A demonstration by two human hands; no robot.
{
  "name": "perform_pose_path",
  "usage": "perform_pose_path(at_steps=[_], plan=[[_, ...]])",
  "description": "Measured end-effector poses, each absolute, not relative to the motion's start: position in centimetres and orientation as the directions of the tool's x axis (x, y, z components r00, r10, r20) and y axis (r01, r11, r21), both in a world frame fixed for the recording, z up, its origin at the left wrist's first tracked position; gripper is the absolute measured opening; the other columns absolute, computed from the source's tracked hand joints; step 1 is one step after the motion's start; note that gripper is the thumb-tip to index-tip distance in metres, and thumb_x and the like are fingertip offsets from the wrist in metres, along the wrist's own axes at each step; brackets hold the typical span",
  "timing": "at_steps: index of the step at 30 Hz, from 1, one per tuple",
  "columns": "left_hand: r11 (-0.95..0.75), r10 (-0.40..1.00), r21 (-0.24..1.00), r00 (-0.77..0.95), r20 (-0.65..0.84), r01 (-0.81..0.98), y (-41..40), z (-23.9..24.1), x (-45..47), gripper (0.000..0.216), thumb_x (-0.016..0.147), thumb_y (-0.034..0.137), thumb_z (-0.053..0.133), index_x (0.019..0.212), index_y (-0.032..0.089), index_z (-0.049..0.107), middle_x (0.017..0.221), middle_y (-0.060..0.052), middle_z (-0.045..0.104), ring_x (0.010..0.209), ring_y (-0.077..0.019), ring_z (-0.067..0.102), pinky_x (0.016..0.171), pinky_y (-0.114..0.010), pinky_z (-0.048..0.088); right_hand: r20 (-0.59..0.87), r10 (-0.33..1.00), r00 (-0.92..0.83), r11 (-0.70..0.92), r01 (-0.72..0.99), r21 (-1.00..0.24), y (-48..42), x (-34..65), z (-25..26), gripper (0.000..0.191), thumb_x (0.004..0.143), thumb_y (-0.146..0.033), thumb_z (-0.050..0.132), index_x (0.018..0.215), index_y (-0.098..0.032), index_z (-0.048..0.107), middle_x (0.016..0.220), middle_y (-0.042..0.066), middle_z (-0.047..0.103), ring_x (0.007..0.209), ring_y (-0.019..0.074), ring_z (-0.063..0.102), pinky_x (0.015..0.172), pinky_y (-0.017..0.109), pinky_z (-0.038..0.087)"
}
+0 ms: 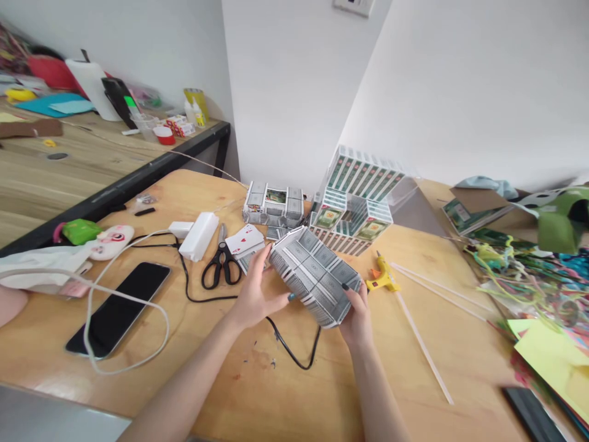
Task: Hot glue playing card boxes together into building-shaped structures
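Observation:
A box made of grey-backed playing cards [317, 276] is held up, tilted, above the table. My right hand [358, 316] grips its right end, thumb on the top face. Around its left end are the fingers of my left hand [257, 291], the thumb along the near side. Beyond the box sits a second grey playing-card box [275, 204] with a green panel. To its right rises a stack of green-and-white card boxes [359, 196]. Black-handled scissors [221, 264] and loose playing cards [246, 242] lie left of my left hand. A yellow glue gun [384, 276] rests right of my right hand.
Clear glue sticks [426, 347] lie on the right of the wooden table [285, 405]. A black phone [120, 310], a white cable [89, 319] and a white block [199, 236] are on the left. Colourful craft scraps [529, 282] crowd the far right. A black cord loops under the held box.

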State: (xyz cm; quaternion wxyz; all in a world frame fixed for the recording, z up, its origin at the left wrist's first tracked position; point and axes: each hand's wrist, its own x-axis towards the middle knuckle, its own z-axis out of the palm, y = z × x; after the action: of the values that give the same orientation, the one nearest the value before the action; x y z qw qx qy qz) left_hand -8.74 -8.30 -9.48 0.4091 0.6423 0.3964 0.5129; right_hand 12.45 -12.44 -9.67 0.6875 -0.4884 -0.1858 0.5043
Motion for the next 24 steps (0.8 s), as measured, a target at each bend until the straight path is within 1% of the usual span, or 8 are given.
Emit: perform_pose_path(at_steps=[3, 5, 7, 9, 14, 19, 22, 24], plan=[[-0.325, 0.938, 0.942, 0.162, 0.308, 0.089, -8.8, -9.8, -8.1, 0.118, 0.051, 0.029, 0.085, 0.145, 0.029, 0.014, 0.151, -0.014, 0.012, 0.139, -0.0376, 0.018, 0.107, -0.051, 0.034, -0.16, 0.876, 0.456, 0.063, -0.436, -0.898, -12.7, 11.9, -9.7, 0.045, 0.067, -0.03, 0.067, 0.109, -0.034, 0.054, 0.107, -0.004, 0.059, 0.092, 0.016, 0.054, 0.082, 0.031, 0.043], [-0.301, 0.947, 0.95, 0.147, 0.287, 0.079, -9.1, -10.1, -7.7, 0.119, 0.052, 0.031, 0.085, 0.144, 0.029, 0.009, 0.151, -0.016, 0.012, 0.139, -0.0372, 0.018, 0.107, -0.052, 0.032, -0.107, 0.868, 0.484, 0.09, -0.366, -0.926, -12.8, 11.5, -9.9, 0.052, 0.067, -0.031, 0.067, 0.115, -0.035, 0.05, 0.115, -0.002, 0.056, 0.1, 0.0177, 0.052, 0.088, 0.033, 0.041], [-0.271, 0.955, 0.961, 0.138, 0.261, 0.058, -9.2, -10.5, -7.3, 0.112, 0.057, 0.031, 0.082, 0.141, 0.029, 0.008, 0.149, -0.016, 0.015, 0.138, -0.0354, 0.022, 0.107, -0.052, 0.033, -0.05, 0.851, 0.523, 0.119, -0.284, -0.952, -12.9, 11.2, -10.3, 0.056, 0.067, -0.032, 0.067, 0.119, -0.035, 0.047, 0.119, -0.001, 0.053, 0.105, 0.0188, 0.05, 0.093, 0.034, 0.037], [-0.254, 0.96, 0.966, 0.134, 0.247, 0.039, -9.3, -10.7, -6.9, 0.105, 0.06, 0.031, 0.081, 0.138, 0.03, 0.01, 0.148, -0.015, 0.018, 0.137, -0.034, 0.024, 0.105, -0.051, 0.035, -0.009, 0.82, 0.573, 0.14, -0.215, -0.967, -13.0, 11.0, -10.8, 0.056, 0.067, -0.033, 0.065, 0.12, -0.034, 0.046, 0.119, 0.0, 0.051, 0.107, 0.0198, 0.048, 0.096, 0.035, 0.035], [-0.267, 0.958, 0.964, 0.11, 0.263, 0.017, -9.7, -11.0, -5.9, 0.095, 0.059, 0.032, 0.081, 0.131, 0.027, 0.02, 0.142, -0.015, 0.025, 0.135, -0.033, 0.027, 0.101, -0.048, 0.041, 0.017, 0.726, 0.687, 0.148, -0.132, -0.98, -12.9, 11.3, -11.7, 0.042, 0.069, -0.035, 0.058, 0.109, -0.03, 0.051, 0.111, 0.001, 0.054, 0.109, 0.0226, 0.046, 0.097, 0.037, 0.034], [-0.264, 0.962, 0.964, 0.076, 0.263, 0.009, -10.2, -11.2, -5.4, 0.091, 0.057, 0.031, 0.082, 0.129, 0.026, 0.026, 0.137, -0.014, 0.031, 0.132, -0.0328, 0.032, 0.097, -0.046, 0.046, 0.026, 0.709, 0.705, 0.149, -0.114, -0.982, -13.0, 11.8, -11.9, 0.038, 0.07, -0.032, 0.056, 0.107, -0.03, 0.052, 0.107, -0.001, 0.056, 0.105, 0.0219, 0.05, 0.093, 0.035, 0.038], [-0.26, 0.963, 0.966, 0.077, 0.258, 0.011, -9.9, -11.1, -5.7, 0.086, 0.059, 0.029, 0.081, 0.129, 0.025, 0.03, 0.137, -0.014, 0.035, 0.132, -0.0322, 0.033, 0.099, -0.046, 0.045, 0.028, 0.709, 0.704, 0.153, -0.115, -0.982, -12.9, 12.0, -12.1, 0.036, 0.071, -0.032, 0.055, 0.107, -0.03, 0.053, 0.105, -0.001, 0.056, 0.103, 0.0221, 0.051, 0.09, 0.035, 0.039], [-0.259, 0.961, 0.966, 0.1, 0.256, 0.014, -9.4, -10.9, -6.3, 0.08, 0.062, 0.027, 0.079, 0.129, 0.025, 0.034, 0.136, -0.013, 0.04, 0.132, -0.0311, 0.035, 0.101, -0.047, 0.043, 0.007, 0.713, 0.701, 0.164, -0.158, -0.974, -12.7, 12.1, -12.1, 0.035, 0.072, -0.034, 0.055, 0.107, -0.031, 0.052, 0.104, -0.001, 0.056, 0.102, 0.022, 0.052, 0.089, 0.035, 0.04]])
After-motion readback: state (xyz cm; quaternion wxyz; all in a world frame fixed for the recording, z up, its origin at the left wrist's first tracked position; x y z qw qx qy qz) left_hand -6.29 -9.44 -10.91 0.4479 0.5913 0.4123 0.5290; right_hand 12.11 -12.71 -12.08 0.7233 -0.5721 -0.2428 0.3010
